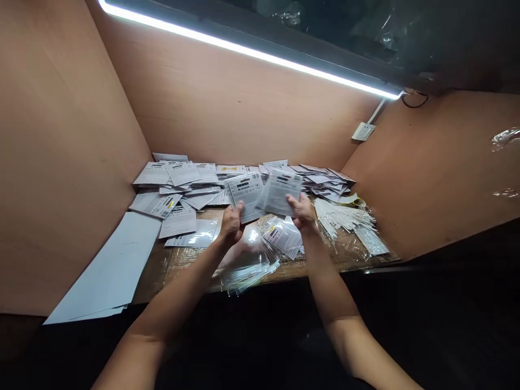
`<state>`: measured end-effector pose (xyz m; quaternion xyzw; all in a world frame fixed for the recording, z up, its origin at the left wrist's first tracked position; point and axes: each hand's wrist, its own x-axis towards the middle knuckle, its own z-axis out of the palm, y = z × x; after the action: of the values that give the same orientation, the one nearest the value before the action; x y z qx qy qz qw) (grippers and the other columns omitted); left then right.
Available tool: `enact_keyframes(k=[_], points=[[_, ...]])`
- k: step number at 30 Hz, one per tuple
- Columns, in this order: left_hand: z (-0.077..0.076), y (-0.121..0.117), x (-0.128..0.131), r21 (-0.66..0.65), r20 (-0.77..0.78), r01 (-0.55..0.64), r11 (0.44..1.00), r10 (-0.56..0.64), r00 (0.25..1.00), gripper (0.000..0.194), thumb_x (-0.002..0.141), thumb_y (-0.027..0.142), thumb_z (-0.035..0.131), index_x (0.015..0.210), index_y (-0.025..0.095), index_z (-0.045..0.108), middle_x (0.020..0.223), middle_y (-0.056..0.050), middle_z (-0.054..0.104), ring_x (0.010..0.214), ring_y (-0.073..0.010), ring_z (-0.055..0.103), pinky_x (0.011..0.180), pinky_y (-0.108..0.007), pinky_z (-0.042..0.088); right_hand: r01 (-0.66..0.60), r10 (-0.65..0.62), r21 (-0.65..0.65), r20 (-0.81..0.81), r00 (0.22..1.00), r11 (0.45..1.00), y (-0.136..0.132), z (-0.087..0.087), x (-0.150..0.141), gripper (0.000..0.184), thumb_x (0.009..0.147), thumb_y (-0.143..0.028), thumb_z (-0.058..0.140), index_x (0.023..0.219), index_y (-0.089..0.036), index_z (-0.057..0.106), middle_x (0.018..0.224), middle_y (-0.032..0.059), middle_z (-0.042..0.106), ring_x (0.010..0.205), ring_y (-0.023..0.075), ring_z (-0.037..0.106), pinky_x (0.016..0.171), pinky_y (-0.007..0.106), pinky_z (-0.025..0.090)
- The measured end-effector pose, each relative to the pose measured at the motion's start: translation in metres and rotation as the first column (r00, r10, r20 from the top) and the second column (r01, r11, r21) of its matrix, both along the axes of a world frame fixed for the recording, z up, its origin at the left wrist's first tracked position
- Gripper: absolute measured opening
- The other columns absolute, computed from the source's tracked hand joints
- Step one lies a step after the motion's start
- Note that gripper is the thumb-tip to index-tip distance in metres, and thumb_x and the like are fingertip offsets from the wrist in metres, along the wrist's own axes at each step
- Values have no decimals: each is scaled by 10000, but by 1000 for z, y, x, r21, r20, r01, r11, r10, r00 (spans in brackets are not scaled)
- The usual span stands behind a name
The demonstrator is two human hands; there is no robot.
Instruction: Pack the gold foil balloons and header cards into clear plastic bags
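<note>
My left hand (231,223) grips a grey-and-white printed card packet (246,196) by its lower edge. My right hand (303,212) holds a similar packet (279,192) by its lower corner, and the two packets are raised side by side over the wooden table (190,260). Just beyond them, a wide heap of printed cards (182,181) spreads across the table's back. A stack of clear plastic sleeves (247,265) lies under my left forearm. Another small pile of packets (282,235) sits beneath my right hand.
Tan board walls (244,108) enclose the table on three sides, and large pale sheets (109,271) lean at the left. At the right lie a bundle of white strips (343,216) and a roll of tape (359,202). An LED light bar (244,50) runs overhead.
</note>
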<state>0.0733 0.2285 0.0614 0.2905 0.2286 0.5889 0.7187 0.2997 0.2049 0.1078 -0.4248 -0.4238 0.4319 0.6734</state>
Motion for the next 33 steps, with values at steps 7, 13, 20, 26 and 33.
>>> enact_keyframes(k=[7,13,20,26,33], points=[[-2,-82,-15,42,-84,-247,968,249,965,605,738,298,959,1277,220,698,1139,-76,819,1145,-277,773,1077,-438,599,-221,227,-132,33,973,966,-76,-28,-13,552,784,-553,857,1191,-249,639,1140,111,811,1084,338,785,949,568,670],[-32,-97,-44,-102,-368,-408,907,347,863,296,909,279,752,1175,224,635,1144,-55,778,913,-198,768,808,-345,670,-85,90,-66,85,992,994,-101,-26,-6,533,823,-524,785,1244,-237,629,1276,126,772,1171,331,748,1035,560,620],[-48,-106,-61,54,-563,-447,893,397,725,516,816,116,779,1298,175,607,1006,-75,788,882,-208,768,882,-322,621,-6,-23,84,335,942,996,-123,-12,-19,388,947,-374,654,1298,-213,612,1231,125,755,1142,305,725,1117,548,556],[17,-138,-61,375,-647,-369,850,525,553,519,709,107,913,1196,191,755,1375,-146,692,1500,-364,513,1235,-394,452,218,-311,226,584,750,950,-142,-1,-20,437,1027,-322,563,1459,-256,558,1280,134,684,1192,346,663,1095,612,553],[20,-177,6,47,-283,-115,992,124,951,583,862,494,865,1374,271,696,1403,-130,723,1374,-347,658,1120,-435,579,-57,-193,224,923,333,973,-178,-27,-95,566,1043,-250,558,1608,-240,519,1315,206,661,1254,406,579,1096,608,511]])
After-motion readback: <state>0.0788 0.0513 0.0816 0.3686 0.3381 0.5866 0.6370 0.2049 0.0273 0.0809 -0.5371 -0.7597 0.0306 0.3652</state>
